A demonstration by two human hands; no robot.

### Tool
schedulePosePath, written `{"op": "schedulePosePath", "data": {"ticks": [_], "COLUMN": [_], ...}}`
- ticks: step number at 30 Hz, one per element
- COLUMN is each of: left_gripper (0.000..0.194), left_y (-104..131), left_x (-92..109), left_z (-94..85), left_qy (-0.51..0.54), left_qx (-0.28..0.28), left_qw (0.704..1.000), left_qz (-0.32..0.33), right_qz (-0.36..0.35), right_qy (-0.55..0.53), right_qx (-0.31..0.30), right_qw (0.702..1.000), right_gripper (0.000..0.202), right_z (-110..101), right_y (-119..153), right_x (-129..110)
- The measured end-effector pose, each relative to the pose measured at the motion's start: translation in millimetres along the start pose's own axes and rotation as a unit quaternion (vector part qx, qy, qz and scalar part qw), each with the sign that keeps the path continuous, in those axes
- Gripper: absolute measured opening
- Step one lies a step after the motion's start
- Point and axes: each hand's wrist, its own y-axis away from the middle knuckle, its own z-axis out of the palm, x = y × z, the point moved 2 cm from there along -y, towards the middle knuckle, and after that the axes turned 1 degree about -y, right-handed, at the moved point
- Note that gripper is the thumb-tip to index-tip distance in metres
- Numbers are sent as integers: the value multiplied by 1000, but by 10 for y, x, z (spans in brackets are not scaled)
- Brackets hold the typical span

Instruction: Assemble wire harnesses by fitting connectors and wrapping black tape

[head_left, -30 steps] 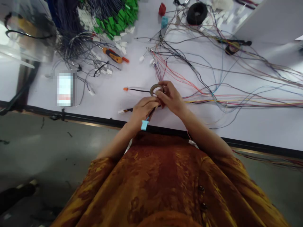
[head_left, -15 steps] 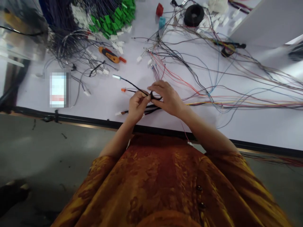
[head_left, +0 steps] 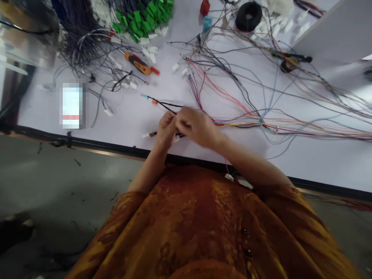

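My left hand is closed in a pinch on a black-wrapped wire harness, near the table's front edge. Two black branches stick out to the upper left of the hand. One ends in a light blue connector, the other in an orange connector. Below them, a branch with a white connector lies on the table. My right hand is curled against the left fingertips, slightly blurred, and what its fingers hold is hidden. Red, yellow and black wires run off to the right from beneath it.
An orange-and-black screwdriver lies beyond my hands. Behind it are bundled wires with green connectors. A black tape roll sits at the back, and a phone with a blurred screen at the left. Loose wires spread across the right.
My right hand has curled in over the left fingertips; the black loop seen between its thumb and fingers is now hidden. The light blue and orange connector ends have come closer together.
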Motion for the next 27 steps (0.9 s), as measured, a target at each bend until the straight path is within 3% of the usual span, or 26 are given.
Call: {"op": "schedulePosePath", "data": {"ticks": [3, 5, 7, 10, 14, 19, 21, 24, 25, 27], "left_gripper": [34, 37, 36, 35, 33, 39, 44, 37, 32, 27], "left_y": [43, 74, 92, 80, -28, -271, -321, -268, -223, -126], "left_x": [67, 88, 95, 101, 129, 183, 233, 336, 355, 333], "left_z": [20, 11, -12, -51, -94, -170, -209, -212, -181, -83], "left_qy": [52, 43, 7, -80, -205, -384, -487, -577, -578, -568], "left_qx": [-18, 6, 33, 57, 84, 64, 59, 110, 110, 54], "left_qw": [998, 998, 999, 995, 975, 921, 870, 799, 790, 782], "left_qz": [-23, -37, -38, -24, -5, 16, 43, 132, 175, 252], "right_qz": [91, 63, 15, 19, 118, 213, 242, 260, 259, 262], "right_qy": [24, 26, 14, 5, 79, 167, 180, 185, 182, 175], "right_qx": [37, 59, 98, 167, 228, 246, 250, 259, 264, 277], "right_qw": [995, 996, 995, 986, 963, 931, 920, 912, 911, 908], "right_gripper": [29, 38, 41, 35, 30, 54, 50, 35, 31, 27], "right_z": [-7, 16, -7, -226, -671, -862, -828, -742, -712, -656], "right_y": [-548, -737, -682, -178, 874, 1933, 2163, 2335, 2362, 2392], "right_x": [540, 777, 917, 1112, 1440, 1708, 1742, 1713, 1688, 1628]}}
